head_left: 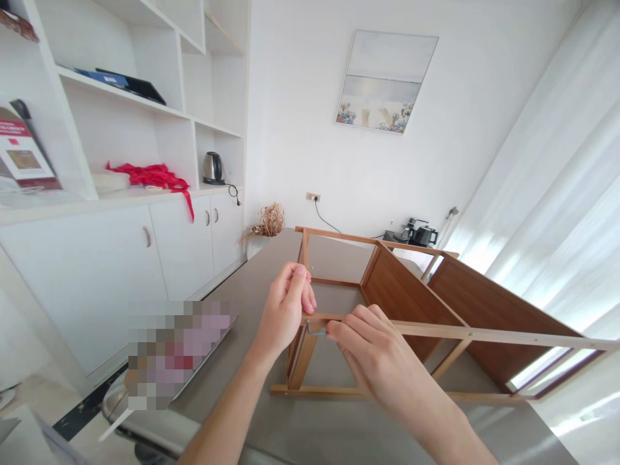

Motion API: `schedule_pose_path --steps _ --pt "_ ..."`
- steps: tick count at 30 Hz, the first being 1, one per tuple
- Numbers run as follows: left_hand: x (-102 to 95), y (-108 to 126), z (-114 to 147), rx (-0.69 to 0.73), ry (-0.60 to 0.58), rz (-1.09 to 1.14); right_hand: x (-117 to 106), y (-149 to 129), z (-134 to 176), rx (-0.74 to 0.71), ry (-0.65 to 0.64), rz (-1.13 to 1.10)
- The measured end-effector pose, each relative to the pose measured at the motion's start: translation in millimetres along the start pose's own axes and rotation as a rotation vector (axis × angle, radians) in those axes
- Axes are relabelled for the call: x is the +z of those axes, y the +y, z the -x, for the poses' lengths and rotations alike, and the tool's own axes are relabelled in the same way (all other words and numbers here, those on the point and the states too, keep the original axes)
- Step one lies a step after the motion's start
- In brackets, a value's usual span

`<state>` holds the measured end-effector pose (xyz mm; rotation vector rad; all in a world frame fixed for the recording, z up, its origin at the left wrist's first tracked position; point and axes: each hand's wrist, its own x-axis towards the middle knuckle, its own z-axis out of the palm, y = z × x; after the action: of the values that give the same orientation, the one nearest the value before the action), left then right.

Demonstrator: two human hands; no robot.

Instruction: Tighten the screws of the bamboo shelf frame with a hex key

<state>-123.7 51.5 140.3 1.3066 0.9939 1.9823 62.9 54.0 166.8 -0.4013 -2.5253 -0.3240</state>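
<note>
A wooden shelf unit lies on its side on a grey table, with brown panels between its light wooden rails. My left hand is closed at the near left corner of the frame, fingers curled around the end of the upper rail. My right hand pinches the long end of a hex key. The short arm of the key meets the rail close to that corner, just right of my left hand. Whether its tip sits in a bolt is too small to tell.
The grey table extends under the shelf unit. A blurred-out item lies at its left edge. White cabinets with a kettle and red cloth line the left. Behind stands a dried plant; a curtain hangs right.
</note>
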Motion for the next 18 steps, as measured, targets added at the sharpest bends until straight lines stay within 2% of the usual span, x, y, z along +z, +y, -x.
schedule_pose_path --steps 13,18 --pt "-2.9 -5 0 0.006 0.003 0.016 -45 -12 -35 -0.114 -0.388 0.244" --pt "-3.8 -5 -1 -0.011 -0.010 0.015 -59 -18 -57 -0.232 -0.547 0.388"
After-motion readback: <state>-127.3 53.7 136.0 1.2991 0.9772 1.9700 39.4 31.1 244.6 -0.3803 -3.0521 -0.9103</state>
